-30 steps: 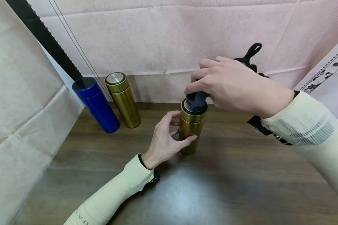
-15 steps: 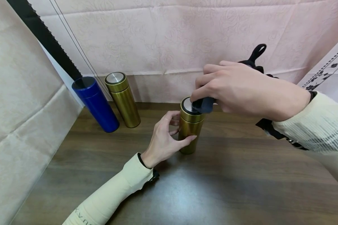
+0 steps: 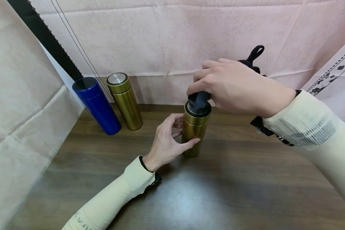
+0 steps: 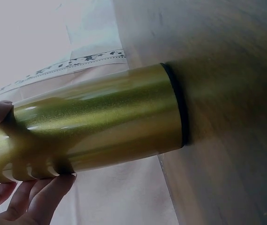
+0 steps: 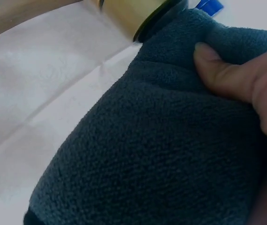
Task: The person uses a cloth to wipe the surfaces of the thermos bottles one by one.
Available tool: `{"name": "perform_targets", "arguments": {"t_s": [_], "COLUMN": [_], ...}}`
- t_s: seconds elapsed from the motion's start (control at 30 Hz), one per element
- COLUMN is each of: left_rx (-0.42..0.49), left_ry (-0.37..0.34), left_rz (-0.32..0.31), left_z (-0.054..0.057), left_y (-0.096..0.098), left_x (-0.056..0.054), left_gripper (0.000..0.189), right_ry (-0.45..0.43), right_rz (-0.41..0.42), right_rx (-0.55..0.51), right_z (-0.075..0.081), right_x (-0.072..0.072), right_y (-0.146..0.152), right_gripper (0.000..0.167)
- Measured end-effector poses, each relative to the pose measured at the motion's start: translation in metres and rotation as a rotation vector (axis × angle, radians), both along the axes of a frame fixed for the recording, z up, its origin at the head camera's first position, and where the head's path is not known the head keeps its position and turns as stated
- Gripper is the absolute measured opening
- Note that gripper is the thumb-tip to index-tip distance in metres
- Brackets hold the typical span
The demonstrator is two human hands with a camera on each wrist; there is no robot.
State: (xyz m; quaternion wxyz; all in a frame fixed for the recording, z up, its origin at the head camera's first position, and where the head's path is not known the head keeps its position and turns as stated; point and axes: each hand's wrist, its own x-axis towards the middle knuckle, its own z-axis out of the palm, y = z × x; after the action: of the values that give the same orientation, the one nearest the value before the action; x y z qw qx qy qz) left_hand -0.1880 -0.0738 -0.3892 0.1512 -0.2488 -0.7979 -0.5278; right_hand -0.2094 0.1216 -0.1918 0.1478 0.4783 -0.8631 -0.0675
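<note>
A gold thermos flask [image 3: 196, 134] stands upright on the wooden table, its silver lid top partly covered. My left hand [image 3: 168, 142] grips its body, thumb across the front and fingers round the far side; in the left wrist view the fingers [image 4: 54, 197] lie along the gold wall [image 4: 119, 112]. Above the lid, my right hand [image 3: 233, 86] holds a dark blue-grey cloth [image 3: 200, 99] bunched against the lid top. In the right wrist view the thumb presses into the fuzzy cloth [image 5: 161, 140], which has a black hanging loop [image 3: 257, 52] behind the hand.
To the left stand a blue cylinder [image 3: 99, 108] with a dark top and a second gold flask [image 3: 127, 108] with a silver lid. A pale patterned cloth [image 3: 161, 38] hangs behind the wooden table [image 3: 218, 191]. A black strip [image 3: 49, 41] slants at upper left.
My right hand and the cloth moved right across the lid, baring part of its silver top, then came back left over it. The left hand and flask kept nearly still.
</note>
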Motion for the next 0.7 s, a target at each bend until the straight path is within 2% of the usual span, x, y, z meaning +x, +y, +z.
{"name": "perform_targets", "arguments": {"t_s": [0.2,0.33,0.47,0.57,0.7], "left_rx": [-0.021,-0.028,-0.025,-0.02,-0.036], "left_ry": [0.004,0.006,0.011,0.011,0.042], "left_rz": [-0.005,-0.003,-0.015,-0.023,-0.03], "left_z": [0.002,0.002,0.002,0.002,0.003], "left_y": [0.0,0.0,-0.001,-0.002,-0.003], "left_x": [-0.001,-0.002,-0.002,-0.001,-0.002], "left_gripper": [0.068,0.065,0.064,0.064,0.064], "right_ry": [-0.012,0.02,0.042,0.037,0.022], "right_rz": [-0.044,0.008,0.074,0.1,0.109], "right_rx": [0.024,0.044,0.053,0.044,-0.002], "right_z": [0.004,0.003,-0.001,-0.002,-0.004], "right_x": [0.0,0.002,0.006,0.01,0.012], "right_y": [0.013,0.018,0.018,0.012,0.003], "right_gripper": [0.042,0.043,0.052,0.058,0.057]}}
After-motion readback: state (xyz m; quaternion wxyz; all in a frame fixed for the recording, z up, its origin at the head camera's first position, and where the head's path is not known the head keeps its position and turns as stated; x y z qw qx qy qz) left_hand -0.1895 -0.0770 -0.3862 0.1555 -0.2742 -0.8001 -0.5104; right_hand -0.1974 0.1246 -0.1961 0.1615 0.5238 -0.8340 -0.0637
